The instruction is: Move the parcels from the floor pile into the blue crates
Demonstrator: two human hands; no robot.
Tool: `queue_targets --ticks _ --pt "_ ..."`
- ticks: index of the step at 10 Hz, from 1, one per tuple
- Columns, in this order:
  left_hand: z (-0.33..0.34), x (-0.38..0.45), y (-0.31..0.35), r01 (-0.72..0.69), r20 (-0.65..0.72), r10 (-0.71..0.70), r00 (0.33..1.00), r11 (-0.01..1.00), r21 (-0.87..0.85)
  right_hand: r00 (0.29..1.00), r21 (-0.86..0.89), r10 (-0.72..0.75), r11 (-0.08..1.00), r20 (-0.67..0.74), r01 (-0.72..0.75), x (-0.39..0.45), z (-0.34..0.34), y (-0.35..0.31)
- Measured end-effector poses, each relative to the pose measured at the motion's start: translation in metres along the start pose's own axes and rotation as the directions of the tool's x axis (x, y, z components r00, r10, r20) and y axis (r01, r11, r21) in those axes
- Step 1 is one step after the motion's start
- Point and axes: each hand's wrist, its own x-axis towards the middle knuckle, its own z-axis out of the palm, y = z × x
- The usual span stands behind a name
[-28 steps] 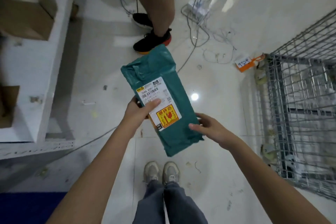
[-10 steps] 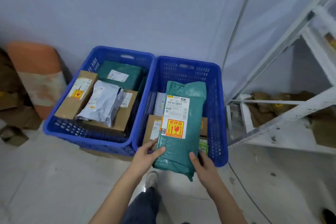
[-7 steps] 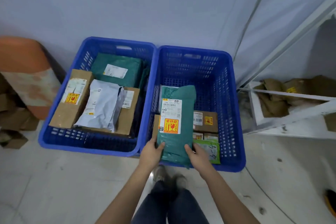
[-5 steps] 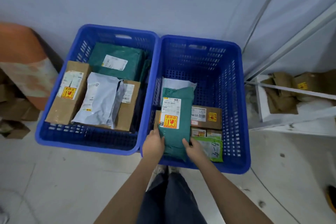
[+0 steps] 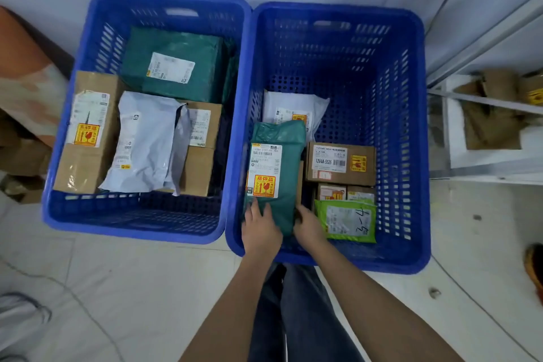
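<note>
Two blue crates stand side by side on the floor against a pale wall. The green parcel (image 5: 277, 170), with a white label and an orange sticker, lies at the near left of the right crate (image 5: 411, 132). My left hand (image 5: 260, 228) grips its near left corner. My right hand (image 5: 308, 225) holds its near right edge. Beside it lie a brown box (image 5: 340, 163), a light green mailer (image 5: 348, 220) and a white mailer (image 5: 293, 109). The left crate (image 5: 88, 214) holds brown boxes, a white mailer (image 5: 144, 141) and a green parcel (image 5: 176, 64).
A white metal shelf (image 5: 484, 161) with crumpled brown packages stands right of the crates. An orange and brown object (image 5: 26, 73) leans at the left wall. Part of a shoe (image 5: 20, 320) shows at the lower left, and my legs are below the crates.
I turned from the open floor to the crates and lowered the green parcel into the right crate. It now rests at the near left, both hands still on its near end.
</note>
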Motion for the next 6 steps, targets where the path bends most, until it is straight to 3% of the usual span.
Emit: queue_targets --ticks 4,5,6 --pt "0.009 -0.009 -0.005 -0.037 0.109 0.027 0.994 0.995 0.093 0.968 -0.102 0.059 0.994 0.245 -0.035 -0.013 -0.005 0.001" --pt "0.000 -0.012 -0.012 -0.053 0.092 0.048 0.995 0.997 0.058 0.983 -0.206 0.029 0.979 0.182 0.009 -0.020 -0.006 -0.003" --pt "-0.005 -0.036 -0.023 -0.130 -0.037 0.130 0.991 0.991 0.012 0.994 -0.303 -0.101 0.949 -0.031 0.087 -0.048 -0.022 0.005"
